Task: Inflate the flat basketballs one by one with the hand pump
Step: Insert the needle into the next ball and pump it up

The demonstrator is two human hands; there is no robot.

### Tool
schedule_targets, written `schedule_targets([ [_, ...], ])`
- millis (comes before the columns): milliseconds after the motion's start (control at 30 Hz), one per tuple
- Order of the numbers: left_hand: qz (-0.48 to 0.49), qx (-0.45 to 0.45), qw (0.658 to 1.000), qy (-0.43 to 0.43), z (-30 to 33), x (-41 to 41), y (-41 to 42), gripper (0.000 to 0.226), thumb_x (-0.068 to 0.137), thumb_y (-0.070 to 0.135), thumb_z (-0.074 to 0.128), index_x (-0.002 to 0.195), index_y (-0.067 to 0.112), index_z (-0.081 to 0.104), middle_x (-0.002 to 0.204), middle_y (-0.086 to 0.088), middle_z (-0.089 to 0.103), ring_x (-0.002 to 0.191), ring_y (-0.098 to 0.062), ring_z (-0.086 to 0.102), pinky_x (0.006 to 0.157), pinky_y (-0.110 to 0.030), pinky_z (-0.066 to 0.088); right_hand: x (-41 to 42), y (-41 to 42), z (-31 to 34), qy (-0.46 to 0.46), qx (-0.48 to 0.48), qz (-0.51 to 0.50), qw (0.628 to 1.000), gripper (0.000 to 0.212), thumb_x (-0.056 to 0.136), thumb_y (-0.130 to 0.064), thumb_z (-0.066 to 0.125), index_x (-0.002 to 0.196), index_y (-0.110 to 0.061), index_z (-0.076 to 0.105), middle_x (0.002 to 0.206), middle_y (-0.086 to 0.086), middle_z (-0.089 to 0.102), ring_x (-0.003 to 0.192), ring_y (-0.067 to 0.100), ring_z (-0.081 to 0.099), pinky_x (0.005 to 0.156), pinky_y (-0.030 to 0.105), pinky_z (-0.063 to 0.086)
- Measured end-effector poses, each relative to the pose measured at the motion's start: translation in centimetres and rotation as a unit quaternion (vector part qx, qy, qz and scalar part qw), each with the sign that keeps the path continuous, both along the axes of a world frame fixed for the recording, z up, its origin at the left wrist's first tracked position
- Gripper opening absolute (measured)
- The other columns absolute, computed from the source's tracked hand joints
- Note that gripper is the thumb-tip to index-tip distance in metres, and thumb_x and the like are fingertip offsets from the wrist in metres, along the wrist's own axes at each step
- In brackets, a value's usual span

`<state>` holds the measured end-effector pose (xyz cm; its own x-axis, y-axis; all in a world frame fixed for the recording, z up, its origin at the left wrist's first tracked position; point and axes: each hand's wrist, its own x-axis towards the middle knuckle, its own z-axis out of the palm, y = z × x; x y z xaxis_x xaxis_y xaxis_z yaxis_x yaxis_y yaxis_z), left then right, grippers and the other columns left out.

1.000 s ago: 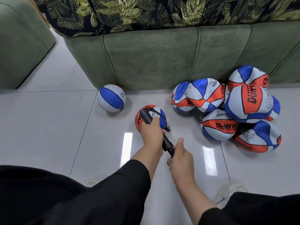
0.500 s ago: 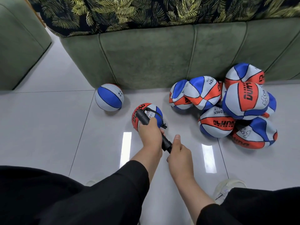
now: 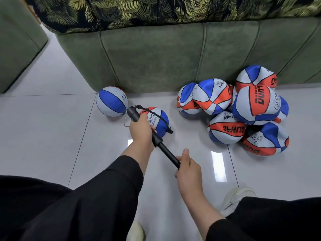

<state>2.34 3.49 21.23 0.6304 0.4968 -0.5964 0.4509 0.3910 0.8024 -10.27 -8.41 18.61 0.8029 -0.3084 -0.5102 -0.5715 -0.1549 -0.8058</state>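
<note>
- Two hands work apart: left hand [image 3: 141,132] grips the pump [image 3: 152,136] barrel, right hand [image 3: 188,168] grips its drawn-out handle
- Steady the barrel, push straight toward the ball [image 3: 159,120]

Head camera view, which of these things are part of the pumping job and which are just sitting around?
In the job:
- hand pump, barrel gripped by the left hand, handle pulled out by the right hand
- ball being pumped
- pile of flat basketballs
- round ball by the sofa, apparently already inflated

Just lying about:
- green sofa
- leaf-print cover
- white shoes
</note>
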Motion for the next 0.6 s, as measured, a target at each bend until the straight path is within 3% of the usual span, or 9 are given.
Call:
schedule_targets([
  [200, -0.011, -0.004, 1.0, -0.015, 0.3, -1.7, -1.7, 0.027, 0.1, 0.025, 0.052, 0.126, 0.017, 0.056, 0.063, -0.005, 0.054, 0.052, -0.019, 0.051, 0.048, -0.025, 0.046, 1.6, 0.5, 0.7, 0.0, -0.011, -0.01, 1.0, 0.063, 0.104, -0.062, 0.023, 0.104, -0.024, 0.073, 0.094, 0.01, 0.074, 0.093, 0.029, 0.068, 0.088, 0.043, 0.056],
  [333, -0.019, -0.011, 0.999, -0.024, 0.9, -2.9, -3.0, 0.007, 0.098, 0.02, 0.05, 0.1, 0.017, 0.055, 0.064, -0.009, 0.052, 0.048, -0.019, 0.048, 0.053, -0.026, 0.047, 2.5, 1.0, 1.6, -0.016, -0.012, -0.01, 1.0, 0.059, 0.107, -0.057, 0.023, 0.085, -0.023, 0.066, 0.078, 0.011, 0.07, 0.079, 0.029, 0.064, 0.076, 0.039, 0.051],
  [433, -0.026, -0.013, 0.999, -0.03, 1.0, -3.5, -3.3, 0.013, 0.097, 0.017, 0.049, 0.087, 0.025, 0.052, 0.063, -0.008, 0.049, 0.049, -0.019, 0.046, 0.054, -0.027, 0.047, 2.8, 1.5, 1.9, -0.029, -0.019, -0.001, 0.999, 0.066, 0.108, -0.055, 0.023, 0.075, -0.011, 0.06, 0.073, 0.014, 0.067, 0.071, 0.029, 0.061, 0.068, 0.037, 0.048],
  [600, -0.009, -0.029, 0.999, -0.017, 0.9, -3.0, -2.7, 0.009, 0.099, 0.022, 0.053, 0.104, 0.016, 0.059, 0.056, -0.002, 0.052, 0.043, -0.014, 0.048, 0.051, -0.024, 0.047, 2.8, 1.8, 2.3, -0.043, -0.014, 0.022, 0.999, 0.065, 0.106, -0.057, 0.024, 0.075, -0.014, 0.06, 0.071, 0.009, 0.065, 0.07, 0.026, 0.06, 0.066, 0.035, 0.046],
])
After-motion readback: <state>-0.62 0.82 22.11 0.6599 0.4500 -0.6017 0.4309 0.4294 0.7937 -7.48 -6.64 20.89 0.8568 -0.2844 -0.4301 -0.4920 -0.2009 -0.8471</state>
